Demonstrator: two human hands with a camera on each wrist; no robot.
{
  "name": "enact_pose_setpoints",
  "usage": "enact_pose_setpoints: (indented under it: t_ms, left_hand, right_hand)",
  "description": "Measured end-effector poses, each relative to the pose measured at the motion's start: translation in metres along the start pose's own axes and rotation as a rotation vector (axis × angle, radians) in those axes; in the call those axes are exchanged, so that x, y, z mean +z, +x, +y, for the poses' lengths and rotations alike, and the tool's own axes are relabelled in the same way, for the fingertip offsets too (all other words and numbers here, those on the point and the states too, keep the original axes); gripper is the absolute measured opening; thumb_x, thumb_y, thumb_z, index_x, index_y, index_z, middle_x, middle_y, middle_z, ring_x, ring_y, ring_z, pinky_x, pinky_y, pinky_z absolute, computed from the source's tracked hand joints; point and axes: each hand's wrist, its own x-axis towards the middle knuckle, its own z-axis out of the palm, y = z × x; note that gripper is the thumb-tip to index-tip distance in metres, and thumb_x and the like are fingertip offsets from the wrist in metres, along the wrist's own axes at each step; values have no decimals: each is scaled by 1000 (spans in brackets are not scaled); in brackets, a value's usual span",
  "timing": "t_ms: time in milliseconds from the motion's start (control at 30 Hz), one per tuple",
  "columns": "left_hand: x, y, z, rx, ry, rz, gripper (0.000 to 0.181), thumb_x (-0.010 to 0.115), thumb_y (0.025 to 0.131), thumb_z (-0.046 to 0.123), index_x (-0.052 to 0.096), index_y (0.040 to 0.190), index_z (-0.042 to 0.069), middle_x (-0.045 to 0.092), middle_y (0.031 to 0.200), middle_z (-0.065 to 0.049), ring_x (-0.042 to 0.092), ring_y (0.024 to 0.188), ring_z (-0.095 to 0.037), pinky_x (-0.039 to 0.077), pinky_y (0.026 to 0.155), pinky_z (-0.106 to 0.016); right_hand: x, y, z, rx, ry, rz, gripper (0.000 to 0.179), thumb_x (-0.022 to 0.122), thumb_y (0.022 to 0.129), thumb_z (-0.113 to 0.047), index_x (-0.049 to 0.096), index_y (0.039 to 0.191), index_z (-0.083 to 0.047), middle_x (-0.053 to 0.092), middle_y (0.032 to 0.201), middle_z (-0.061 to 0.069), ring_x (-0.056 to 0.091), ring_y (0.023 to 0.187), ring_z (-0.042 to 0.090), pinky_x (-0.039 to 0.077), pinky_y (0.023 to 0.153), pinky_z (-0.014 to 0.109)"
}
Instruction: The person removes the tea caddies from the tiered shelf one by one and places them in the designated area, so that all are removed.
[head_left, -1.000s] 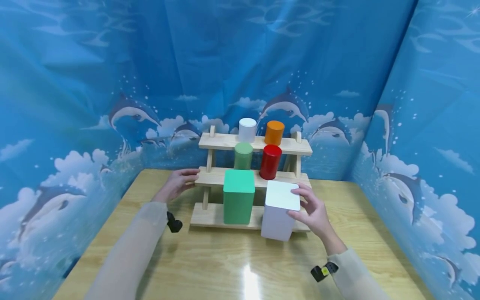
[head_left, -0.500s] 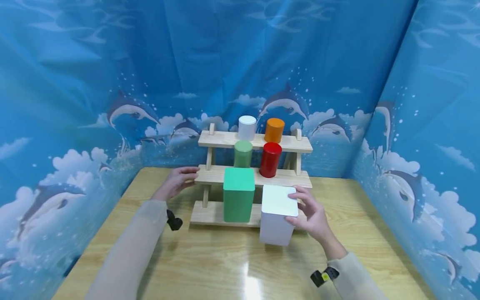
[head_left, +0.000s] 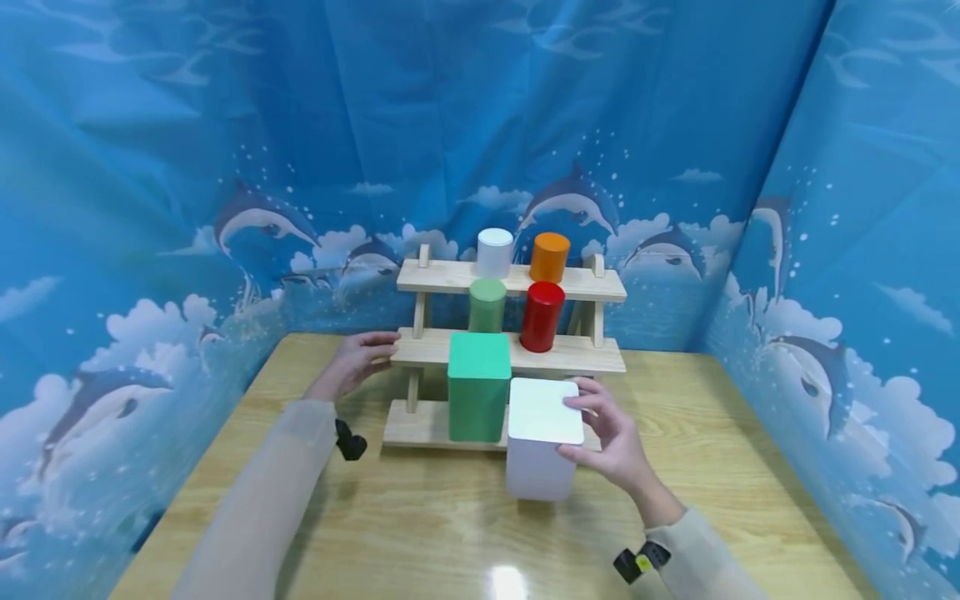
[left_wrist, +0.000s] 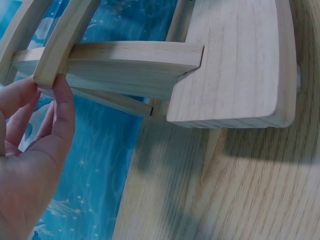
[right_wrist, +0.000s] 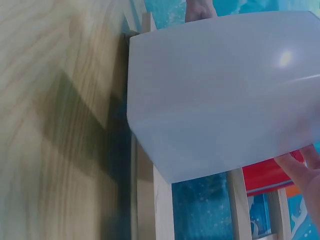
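My right hand (head_left: 613, 443) grips the upper right part of a tall white box (head_left: 545, 410), fingers at the back and thumb in front. In the head view the box overlaps the lowest tier; in the right wrist view (right_wrist: 215, 90) a shadow lies on the table below it. Just left of it, a green box (head_left: 478, 392) stands upright on the lowest tier. My left hand (head_left: 356, 363) is at the left end of the wooden stepped shelf (head_left: 420, 348); in the left wrist view its thumb and fingers pinch the end of the middle board (left_wrist: 57, 55).
A light green cylinder (head_left: 487, 307) and a red cylinder (head_left: 542, 317) stand on the middle tier. On the top tier are a white cylinder (head_left: 495, 254) and an orange cylinder (head_left: 550, 257). Blue dolphin-print cloth (head_left: 450, 125) surrounds the wooden table (head_left: 420, 533).
My right hand has moved the white box left and toward me, in front of the lowest tier and closer to the green box. My left hand has stayed at the shelf's end.
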Motion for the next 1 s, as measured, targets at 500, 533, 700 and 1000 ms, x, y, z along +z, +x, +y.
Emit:
enact_pose_setpoints:
  t_ms: [500,533,700,1000]
  left_hand:
    - [1,-2,1,11,8,0,41,64,89,12,53,128,5,48,131,-13,50,114,-28,46,94,-41]
    - [1,-2,1,13,8,-3,41,64,89,12,54,128,5,48,131,-13,50,114,-28,46,94,-40]
    - [1,-2,0,16,2,-12,41,65,88,13,54,127,5,49,131,-12,52,112,-26,47,93,-39]
    - [2,-1,0,1,0,10,40,64,89,12,54,127,6,49,130,-12,52,112,-26,47,93,-41]
  right_hand:
    - [27,-1,-1,-151,15,-79,56,76,63,14,54,114,4,37,130,28,44,117,27,46,95,36]
    - [28,-1,0,-158,21,-80,56,76,63,14,54,114,4,37,130,29,44,117,27,46,94,36]
    - [37,-2,5,-190,55,-84,56,77,64,12,54,114,5,36,129,31,45,117,28,48,92,38]
    - [56,0,9,-249,91,-75,57,77,64,11,51,115,9,35,127,35,44,117,32,47,93,40]
